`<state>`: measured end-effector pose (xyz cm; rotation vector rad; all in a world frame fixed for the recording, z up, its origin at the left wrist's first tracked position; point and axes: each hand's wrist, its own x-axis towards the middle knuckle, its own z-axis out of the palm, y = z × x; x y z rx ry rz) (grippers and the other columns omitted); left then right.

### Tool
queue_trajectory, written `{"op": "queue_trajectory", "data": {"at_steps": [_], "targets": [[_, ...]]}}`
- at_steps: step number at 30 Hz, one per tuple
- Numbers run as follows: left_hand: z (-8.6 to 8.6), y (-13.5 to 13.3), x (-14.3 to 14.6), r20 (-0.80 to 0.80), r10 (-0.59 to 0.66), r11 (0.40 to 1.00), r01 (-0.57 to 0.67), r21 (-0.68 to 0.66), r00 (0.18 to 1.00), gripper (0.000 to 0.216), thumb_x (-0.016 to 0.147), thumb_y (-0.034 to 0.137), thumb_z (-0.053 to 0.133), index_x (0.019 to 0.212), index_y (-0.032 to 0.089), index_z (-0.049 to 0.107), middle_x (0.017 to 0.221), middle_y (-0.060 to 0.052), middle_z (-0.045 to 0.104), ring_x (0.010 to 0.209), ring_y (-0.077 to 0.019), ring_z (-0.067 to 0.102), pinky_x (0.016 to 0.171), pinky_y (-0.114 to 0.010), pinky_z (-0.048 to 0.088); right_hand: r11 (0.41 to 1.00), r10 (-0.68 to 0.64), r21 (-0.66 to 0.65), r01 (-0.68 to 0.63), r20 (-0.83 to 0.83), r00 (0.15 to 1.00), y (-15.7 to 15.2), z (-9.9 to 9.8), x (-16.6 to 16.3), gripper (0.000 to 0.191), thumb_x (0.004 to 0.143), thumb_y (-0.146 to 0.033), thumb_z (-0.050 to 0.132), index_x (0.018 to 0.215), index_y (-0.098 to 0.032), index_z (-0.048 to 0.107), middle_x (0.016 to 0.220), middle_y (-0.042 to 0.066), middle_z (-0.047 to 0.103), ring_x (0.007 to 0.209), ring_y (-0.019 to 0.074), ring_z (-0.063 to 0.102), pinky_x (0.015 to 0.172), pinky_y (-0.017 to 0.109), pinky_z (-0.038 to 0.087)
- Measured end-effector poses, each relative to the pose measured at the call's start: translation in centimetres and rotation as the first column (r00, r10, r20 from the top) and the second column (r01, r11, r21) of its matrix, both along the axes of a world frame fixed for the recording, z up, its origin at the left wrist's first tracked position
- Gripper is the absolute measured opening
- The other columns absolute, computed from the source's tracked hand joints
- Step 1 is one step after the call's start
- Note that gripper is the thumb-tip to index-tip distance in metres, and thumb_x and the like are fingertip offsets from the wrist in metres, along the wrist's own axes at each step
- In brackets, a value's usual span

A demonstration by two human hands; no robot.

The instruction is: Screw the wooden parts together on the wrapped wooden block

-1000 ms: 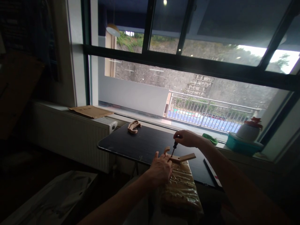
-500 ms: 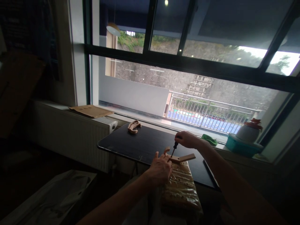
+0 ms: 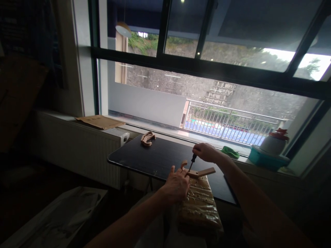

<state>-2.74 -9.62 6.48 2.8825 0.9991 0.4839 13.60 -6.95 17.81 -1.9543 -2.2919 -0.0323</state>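
Barely anything has shifted since a second ago: the wooden piece (image 3: pixel 205 172) stays pinned beneath the fingertips of the left hand (image 3: pixel 177 184), which lies half open and presses down rather than gripping. It rests on a plastic-wrapped bundle (image 3: pixel 200 203) just right of that hand. The right hand (image 3: pixel 205 152) is closed round a screwdriver (image 3: pixel 191 162), tip down on the wood. Well beyond both hands, on the dark table (image 3: pixel 144 158), lies a second wooden part (image 3: pixel 148 138)

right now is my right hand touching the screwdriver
Touching. The head view shows the right hand closed around the top of the screwdriver, with no gap between fingers and handle.
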Motion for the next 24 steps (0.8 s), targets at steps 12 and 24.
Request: {"op": "queue_trajectory", "data": {"at_steps": [12, 24], "targets": [[-0.4, -0.3, 0.0, -0.001, 0.017, 0.999, -0.017, 0.045, 1.000, 0.030, 0.087, 0.030, 0.037, 0.107, 0.017, 0.055, 0.129, -0.012, 0.047, 0.116, -0.0276, 0.042, 0.102, -0.055, 0.020, 0.994, 0.082, -0.073, -0.083, -0.018, 0.996, -0.7, 1.5, 0.1, 0.026, 0.082, -0.030, 0.048, 0.099, -0.021, 0.065, 0.088, 0.003, 0.067, 0.069, 0.0126, 0.057, 0.060, 0.023, 0.041], [-0.3, -0.2, 0.0, 0.004, 0.003, 1.000, -0.003, 0.017, 1.000, 0.031, 0.086, 0.030, 0.039, 0.109, 0.016, 0.055, 0.130, -0.013, 0.047, 0.118, -0.0288, 0.040, 0.102, -0.057, 0.020, 0.998, 0.033, -0.052, -0.034, -0.018, 0.999, -0.1, 0.7, -0.1, 0.028, 0.082, -0.035, 0.047, 0.094, -0.019, 0.066, 0.089, 0.005, 0.067, 0.069, 0.0130, 0.057, 0.059, 0.023, 0.041]]}}
